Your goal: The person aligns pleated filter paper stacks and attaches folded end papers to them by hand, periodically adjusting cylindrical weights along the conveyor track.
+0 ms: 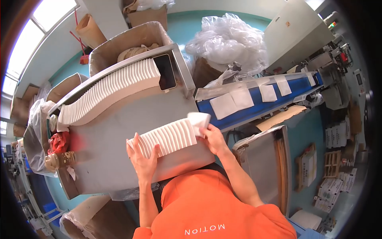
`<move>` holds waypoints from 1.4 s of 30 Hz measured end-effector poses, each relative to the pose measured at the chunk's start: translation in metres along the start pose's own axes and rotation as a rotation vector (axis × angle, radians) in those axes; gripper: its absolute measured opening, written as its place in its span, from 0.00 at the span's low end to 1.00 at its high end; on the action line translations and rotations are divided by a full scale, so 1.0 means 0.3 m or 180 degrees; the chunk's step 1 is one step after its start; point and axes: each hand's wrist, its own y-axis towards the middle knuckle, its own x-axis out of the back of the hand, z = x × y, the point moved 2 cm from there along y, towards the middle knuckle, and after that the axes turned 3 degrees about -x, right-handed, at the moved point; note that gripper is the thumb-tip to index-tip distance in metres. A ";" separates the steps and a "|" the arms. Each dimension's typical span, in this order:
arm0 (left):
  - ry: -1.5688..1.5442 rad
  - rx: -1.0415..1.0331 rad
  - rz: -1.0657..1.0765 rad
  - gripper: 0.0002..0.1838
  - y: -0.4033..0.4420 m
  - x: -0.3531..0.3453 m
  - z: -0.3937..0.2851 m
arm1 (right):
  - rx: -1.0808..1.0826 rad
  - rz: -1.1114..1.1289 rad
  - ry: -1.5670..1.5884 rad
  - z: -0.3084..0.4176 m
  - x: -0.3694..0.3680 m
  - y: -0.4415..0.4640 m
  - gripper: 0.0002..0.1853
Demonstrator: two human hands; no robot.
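A short row of white folded squares [169, 137] stands on edge, packed face to face, on the metal table [107, 143]. My left hand [144, 162] grips the row's left end, with the thumb on the near side and the fingers round the end. At the right end, my right hand [214, 139] pinches a white folded piece [199, 119], slightly blurred; whether it is one square or several, I cannot tell. A longer curved row of similar white squares [113, 93] lines the table's far edge, beside a dark rectangular opening [164, 71].
A blue conveyor belt [254, 104] carrying several flat white squares [232, 104] meets the table's right side. Behind the table are a large lined box [131, 38] and bundled clear plastic [229, 42]. A red plastic bag [59, 142] and tape roll [53, 162] sit at left.
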 end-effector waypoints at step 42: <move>0.0290 -0.0092 0.0139 0.51 0.020 -0.025 -0.074 | 0.0190 -0.0295 0.0825 -0.043 0.018 -0.023 0.14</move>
